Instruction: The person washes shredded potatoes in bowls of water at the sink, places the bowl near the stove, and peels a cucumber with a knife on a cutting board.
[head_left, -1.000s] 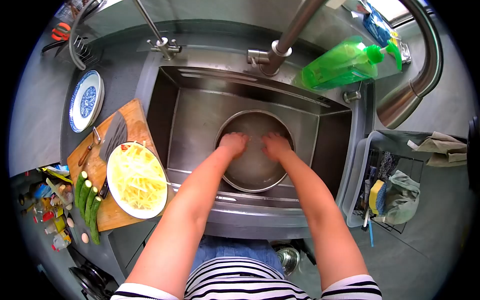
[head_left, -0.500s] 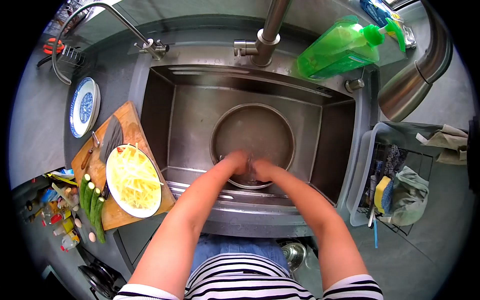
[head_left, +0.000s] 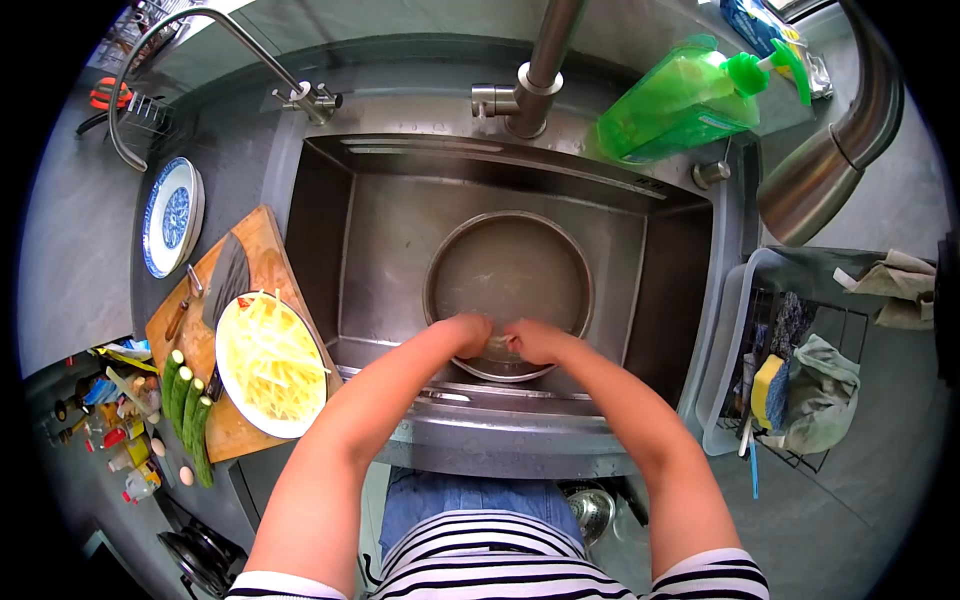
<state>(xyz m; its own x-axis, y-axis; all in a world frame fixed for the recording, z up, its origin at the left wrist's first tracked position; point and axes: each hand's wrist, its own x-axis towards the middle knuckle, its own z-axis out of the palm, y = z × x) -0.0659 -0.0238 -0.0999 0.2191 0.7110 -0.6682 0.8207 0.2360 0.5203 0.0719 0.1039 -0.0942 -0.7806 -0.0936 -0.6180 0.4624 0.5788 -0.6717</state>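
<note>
A round metal basin [head_left: 510,262] with cloudy water stands in the steel sink [head_left: 400,215]. Over the near part of the basin, my left hand [head_left: 468,335] and my right hand [head_left: 533,341] face each other, a small gap apart. The fingers of both hands are curled and pressed together. Something small and pale shows between them, too blurred to make out. To the left, an oval bowl of pale yellow shreds [head_left: 270,365] sits on a wooden cutting board [head_left: 235,445], beside a knife [head_left: 228,278].
Green cucumbers [head_left: 190,405] lie at the board's left edge, and blue-patterned plates [head_left: 172,217] behind it. A green soap bottle [head_left: 680,105] and the faucet [head_left: 535,95] stand behind the sink. A grey bin [head_left: 735,345] with a sponge [head_left: 769,392] is at the right.
Both hands have moved from deeper in the basin toward its near edge and closer together, and their fingers have closed. The head view has shifted slightly.
</note>
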